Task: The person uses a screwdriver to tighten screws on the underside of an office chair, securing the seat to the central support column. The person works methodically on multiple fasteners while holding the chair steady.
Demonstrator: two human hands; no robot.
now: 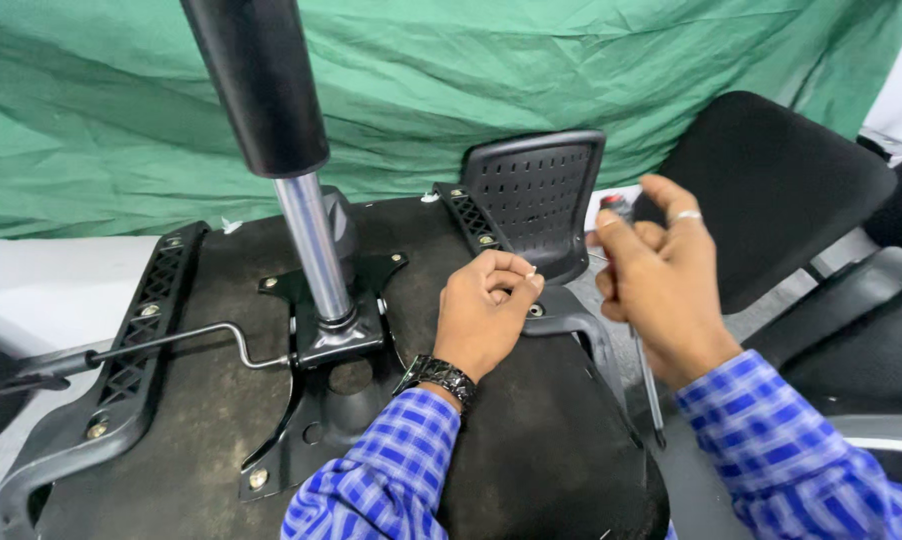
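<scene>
Fingertips of the left hand [486, 305] are pinched together on something small and pale, too small to identify, right over a bolt hole in the black armrest bracket [561, 322] at the edge of the upturned chair seat [211, 400]. Beside it, the right hand [661, 285] is curled shut round the handle of a screwdriver [649, 385], whose thin shaft hangs down past the seat's right edge with its tip low in the gap there. The two hands sit near each other but do not touch.

Room is tight on the right: a perforated black armrest pad [536, 195] stands just behind the left hand, and another black chair [771, 190] crowds close behind the right. To the left, the gas-lift column [301, 200] rises from its mounting plate [336, 350] in the middle of the seat, with open seat surface between it and the left hand.

Both wrists come in from the lower edge in blue checked sleeves [391, 480]; the left wrist wears a dark watch [439, 378] and lies low over the seat, the right forearm is raised and angled inward.
</scene>
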